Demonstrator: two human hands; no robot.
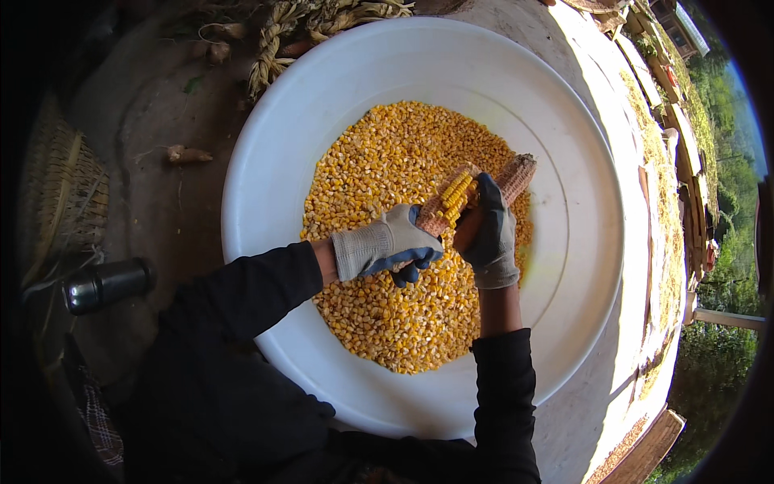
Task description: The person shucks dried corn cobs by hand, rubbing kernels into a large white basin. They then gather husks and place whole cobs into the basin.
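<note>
A large white plastic basin (pixel 580 242) lies before me with a heap of loose yellow corn kernels (pixel 387 163) in it. Over the heap, my left hand (pixel 402 242), in a grey glove with a blue coating, grips the lower end of a corn cob (pixel 444 206) that still bears a few rows of kernels. My right hand (pixel 493 236), gloved alike, holds a bare corncob (pixel 516 175) that slants up and right, close against the first cob. The fingers hide part of both cobs.
Braided dry husks (pixel 275 45) lie beyond the basin's upper left rim. On the dark ground at left are a root (pixel 188 155), a woven basket (pixel 75 187) and a dark metal flask (pixel 109 285). A wooden plank (pixel 644 448) is at lower right.
</note>
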